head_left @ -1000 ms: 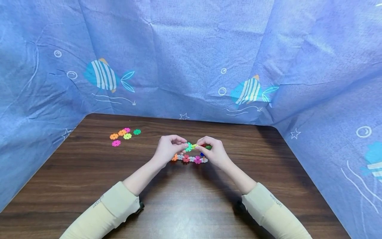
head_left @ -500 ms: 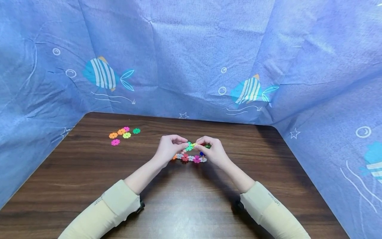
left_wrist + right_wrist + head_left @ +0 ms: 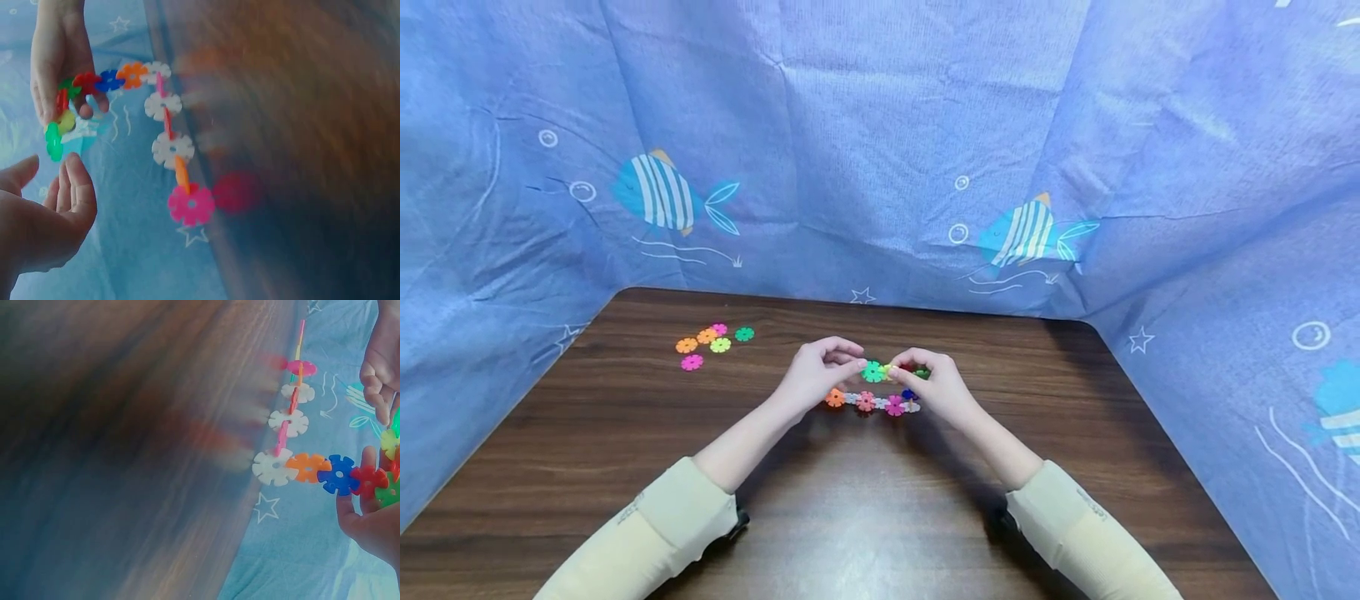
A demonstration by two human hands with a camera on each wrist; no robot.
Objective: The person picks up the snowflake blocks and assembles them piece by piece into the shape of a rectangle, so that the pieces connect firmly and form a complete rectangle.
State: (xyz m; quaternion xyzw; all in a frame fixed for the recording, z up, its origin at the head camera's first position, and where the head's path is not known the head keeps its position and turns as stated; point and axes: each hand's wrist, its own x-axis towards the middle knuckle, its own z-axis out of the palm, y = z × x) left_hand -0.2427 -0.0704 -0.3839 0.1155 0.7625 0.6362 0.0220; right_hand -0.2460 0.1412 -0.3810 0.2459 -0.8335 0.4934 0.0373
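Note:
A chain of flower-shaped plastic discs slotted edge to edge bends round between the hands. My right hand pinches it by a yellow disc near one end; red, green and blue discs run past its fingers. At that end is a bright green disc. My left hand is just left of this disc, thumb and fingers parted, and in the left wrist view a small gap separates them from it. The rest of the chain, with white, orange and pink discs, extends on the near side.
Loose flower discs lie at the table's back left: orange, yellow-green, green and pink among them. The brown wooden table meets a blue fish-print cloth at its back and sides.
My left hand has let go of the bright green disc and drawn slightly left. My right hand still pinches the chain in about the same place.

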